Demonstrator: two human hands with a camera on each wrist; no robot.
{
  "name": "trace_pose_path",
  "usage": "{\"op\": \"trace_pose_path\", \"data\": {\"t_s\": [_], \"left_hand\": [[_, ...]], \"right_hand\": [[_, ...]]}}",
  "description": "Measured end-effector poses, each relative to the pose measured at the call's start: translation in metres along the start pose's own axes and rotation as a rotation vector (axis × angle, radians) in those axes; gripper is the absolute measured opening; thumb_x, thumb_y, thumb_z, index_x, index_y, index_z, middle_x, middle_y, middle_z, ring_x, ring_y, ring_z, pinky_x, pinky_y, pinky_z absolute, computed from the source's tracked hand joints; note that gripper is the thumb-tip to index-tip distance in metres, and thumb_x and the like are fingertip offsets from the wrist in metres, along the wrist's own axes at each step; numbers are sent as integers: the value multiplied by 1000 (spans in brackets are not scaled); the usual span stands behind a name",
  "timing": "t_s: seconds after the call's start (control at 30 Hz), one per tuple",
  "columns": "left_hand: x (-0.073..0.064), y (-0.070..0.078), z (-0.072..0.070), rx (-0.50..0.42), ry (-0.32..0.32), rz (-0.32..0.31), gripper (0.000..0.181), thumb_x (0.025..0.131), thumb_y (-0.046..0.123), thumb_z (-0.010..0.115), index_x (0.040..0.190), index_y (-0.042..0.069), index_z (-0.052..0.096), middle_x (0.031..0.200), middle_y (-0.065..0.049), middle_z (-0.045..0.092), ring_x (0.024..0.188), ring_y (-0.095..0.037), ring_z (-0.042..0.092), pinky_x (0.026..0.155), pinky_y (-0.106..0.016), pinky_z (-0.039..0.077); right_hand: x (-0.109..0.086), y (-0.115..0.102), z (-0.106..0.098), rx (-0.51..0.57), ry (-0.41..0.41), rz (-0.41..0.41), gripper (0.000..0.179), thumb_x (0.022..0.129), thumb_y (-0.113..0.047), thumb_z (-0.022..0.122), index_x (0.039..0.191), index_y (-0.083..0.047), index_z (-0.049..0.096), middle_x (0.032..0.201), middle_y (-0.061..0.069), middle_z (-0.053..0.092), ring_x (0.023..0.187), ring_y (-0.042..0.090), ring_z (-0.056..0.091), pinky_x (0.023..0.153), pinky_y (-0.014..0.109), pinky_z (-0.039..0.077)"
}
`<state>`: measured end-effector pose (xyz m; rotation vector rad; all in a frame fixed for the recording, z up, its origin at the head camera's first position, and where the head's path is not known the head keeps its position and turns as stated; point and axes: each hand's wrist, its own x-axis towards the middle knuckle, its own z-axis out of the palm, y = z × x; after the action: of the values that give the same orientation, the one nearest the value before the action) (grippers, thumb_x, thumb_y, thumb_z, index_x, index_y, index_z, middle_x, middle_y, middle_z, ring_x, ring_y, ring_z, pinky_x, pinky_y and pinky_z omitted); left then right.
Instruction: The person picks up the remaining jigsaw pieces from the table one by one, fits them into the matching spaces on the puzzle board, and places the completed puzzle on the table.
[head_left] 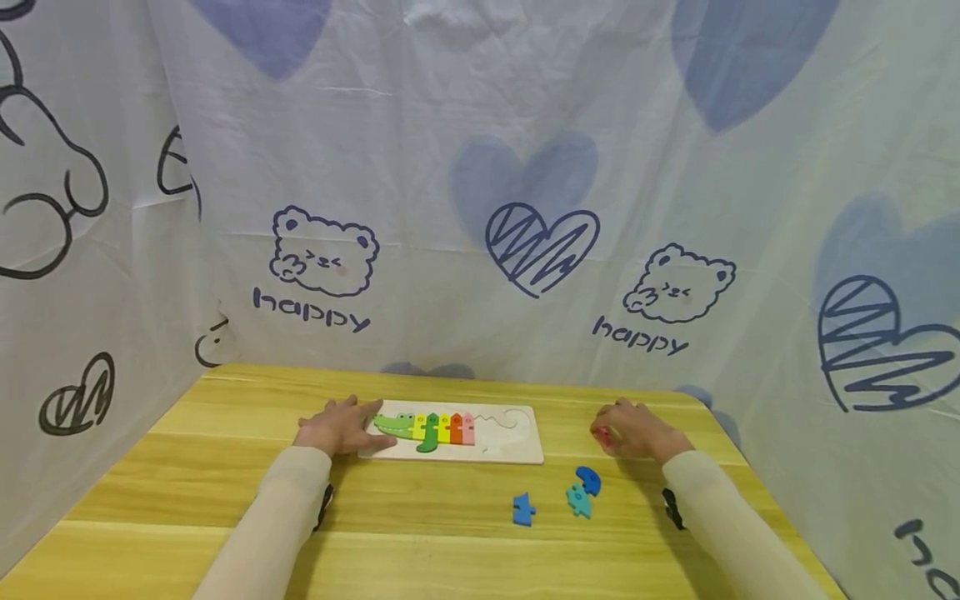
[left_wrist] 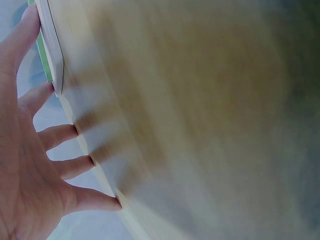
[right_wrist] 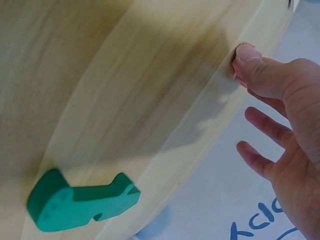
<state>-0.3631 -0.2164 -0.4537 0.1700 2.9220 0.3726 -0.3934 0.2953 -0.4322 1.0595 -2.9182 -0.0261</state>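
Note:
My left hand (head_left: 341, 427) rests at the left end of a pale puzzle board (head_left: 513, 446), its fingers spread and touching the board's edge and the table. Fitted in the board is part of a crocodile (head_left: 395, 425), with a green head and yellow, green, red and pink body pieces; its right part is a bare recess. To the right of the board, my right hand (head_left: 636, 427) pinches a pinkish-red puzzle piece (right_wrist: 240, 74) between thumb and forefinger, above the table. A dark green puzzle piece (right_wrist: 82, 200) lies on the table, seen in the right wrist view.
Nearer me on the wooden table (head_left: 420, 558) lie a blue puzzle piece (head_left: 523, 509), a teal puzzle piece (head_left: 578, 500) and a dark blue puzzle piece (head_left: 588, 480). A printed white curtain (head_left: 435, 317) hangs along the back and both sides.

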Motion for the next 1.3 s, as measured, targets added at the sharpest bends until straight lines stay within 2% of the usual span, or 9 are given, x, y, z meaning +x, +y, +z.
{"op": "trace_pose_path", "data": {"t_s": [0.2, 0.37, 0.67, 1.03, 1.3], "left_hand": [[0, 1, 0, 10, -2, 1, 97, 85, 80, 59, 161, 25, 37, 166, -29, 28, 148, -67, 20, 99, -95, 20], [-2, 2, -2, 21, -10, 9, 97, 86, 80, 57, 162, 24, 34, 166, -30, 27, 148, -66, 19, 99, -95, 20], [-6, 7, -4, 19, -33, 12, 89, 91, 77, 53, 163, 29, 30, 168, -30, 23, 150, -67, 13, 99, -96, 17], [-7, 6, -3, 14, -44, -2, 89, 92, 77, 52, 164, 30, 29, 168, -30, 21, 150, -67, 11, 99, -96, 14], [-10, 7, -2, 16, -49, -3, 91, 91, 78, 51, 164, 29, 28, 168, -30, 20, 150, -67, 11, 100, -96, 15]], "right_hand": [[5, -5, 0, -22, 59, -19, 17, 88, -10, 75, 104, -14, 79, 116, 10, 75, 98, 30, 60, 84, 56, 55], [10, -10, -2, -23, 54, -6, 18, 90, -12, 75, 107, -15, 78, 121, 11, 74, 105, 32, 61, 88, 57, 55], [16, -18, -4, -21, 38, 2, 24, 89, -13, 76, 113, -13, 78, 123, 11, 72, 107, 33, 60, 90, 59, 54], [24, -31, -11, -33, 59, -17, 26, 91, -14, 74, 116, -10, 77, 125, 12, 72, 111, 34, 62, 90, 54, 56], [39, -48, -15, 14, 70, -66, 27, 91, -12, 76, 117, -7, 77, 126, 14, 72, 111, 35, 60, 90, 53, 55]]}}
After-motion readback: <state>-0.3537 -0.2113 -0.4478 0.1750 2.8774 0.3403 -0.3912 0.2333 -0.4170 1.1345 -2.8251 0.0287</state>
